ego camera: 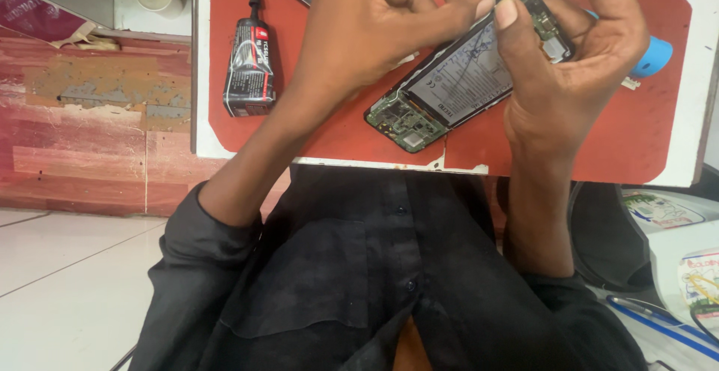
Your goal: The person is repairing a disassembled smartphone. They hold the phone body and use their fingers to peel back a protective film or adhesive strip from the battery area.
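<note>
Holding an opened phone (464,79) between both hands, I see its back cover off, with the pale battery and the green circuit boards at either end laid bare. It lies slanted on the red mat (337,128), its lower end just past my wrists and its upper end tucked up under my fingers.

My left hand (367,30) comes in over the phone from the left side, fingers curled, the thumb stretched out so its tip presses against the phone's upper long edge. My right hand (569,64) wraps round the upper end from the other side, thumb tip meeting the same edge right beside the left thumb, the remaining fingers bent over the top corner. Both hands are closed on the phone, pinching it between thumbs and fingers.

Just beyond my right hand a blue, rounded tool end (651,56) pokes out; I cannot tell whether the hand is gripping it. Well to the left of my left hand, a black glue tube (249,60) with a narrow nozzle lies on the mat. The mat covers a white desk (700,94), whose edge shows near my right wrist. Black sleeves (195,259) cover both forearms lower down.
</note>
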